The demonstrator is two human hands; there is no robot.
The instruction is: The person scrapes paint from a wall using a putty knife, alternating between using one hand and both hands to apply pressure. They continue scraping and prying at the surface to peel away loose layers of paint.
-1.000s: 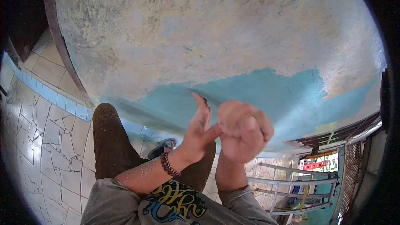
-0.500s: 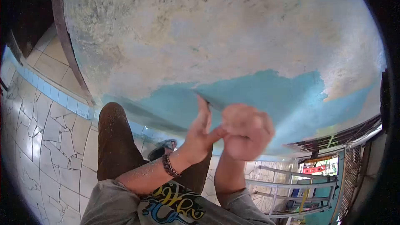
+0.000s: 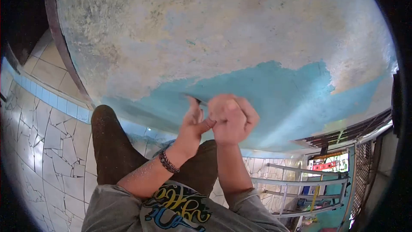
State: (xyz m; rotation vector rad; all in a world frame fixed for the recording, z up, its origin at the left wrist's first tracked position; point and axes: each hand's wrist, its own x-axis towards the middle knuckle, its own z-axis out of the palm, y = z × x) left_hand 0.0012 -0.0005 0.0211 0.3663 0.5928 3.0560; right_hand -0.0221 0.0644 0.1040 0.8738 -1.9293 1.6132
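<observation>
A thin, dark-edged scraper (image 3: 200, 101) lies against the turquoise patch (image 3: 274, 90) of the wall. My right hand (image 3: 233, 118) is closed in a fist round its handle, most of which is hidden. On the left, my left hand (image 3: 193, 124), with a dark beaded bracelet (image 3: 168, 162) at the wrist, has its fingers pressed together along the scraper's blade. Its thumb reaches across to touch the right fist. Above the turquoise, the wall (image 3: 206, 25) is patchy grey and beige.
My bent knee (image 3: 105, 118) is close to the wall's base. Pale cracked-pattern tiles (image 3: 51, 146) cover the floor at left, with a light blue tile edge (image 3: 60, 101). A metal ladder-like frame (image 3: 300, 182) and a window grille (image 3: 360, 180) are at lower right.
Both hands and the scraper have moved left in the view, staying close together. The view has shifted slightly, and the shoe seen between the legs is now mostly hidden.
</observation>
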